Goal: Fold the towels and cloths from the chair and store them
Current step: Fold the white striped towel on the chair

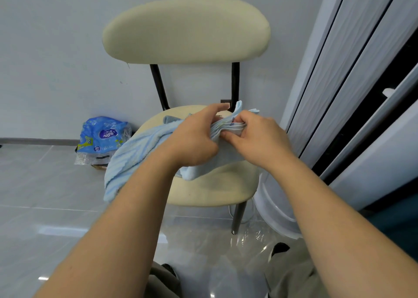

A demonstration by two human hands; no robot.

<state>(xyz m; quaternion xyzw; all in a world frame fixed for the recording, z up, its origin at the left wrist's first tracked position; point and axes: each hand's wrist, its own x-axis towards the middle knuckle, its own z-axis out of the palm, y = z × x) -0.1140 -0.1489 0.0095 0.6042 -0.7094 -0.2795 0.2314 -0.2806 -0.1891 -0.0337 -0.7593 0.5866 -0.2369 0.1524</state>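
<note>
A cream padded chair (217, 191) with black legs stands against the wall. A light blue towel (133, 153) is held bunched above its seat, and a long part of it drapes down past the seat's left edge. My left hand (194, 137) grips the gathered edge of the towel from the left. My right hand (257, 135) pinches the same gathered folds from the right, close against the left hand. A small darker blue-grey cloth (170, 118) shows on the seat behind the towel, mostly hidden.
A blue plastic-wrapped pack (101, 137) lies on the tiled floor by the wall, left of the chair. White sliding doors (352, 76) with a dark gap stand on the right. A white round base (273, 205) sits beside the chair's right front leg.
</note>
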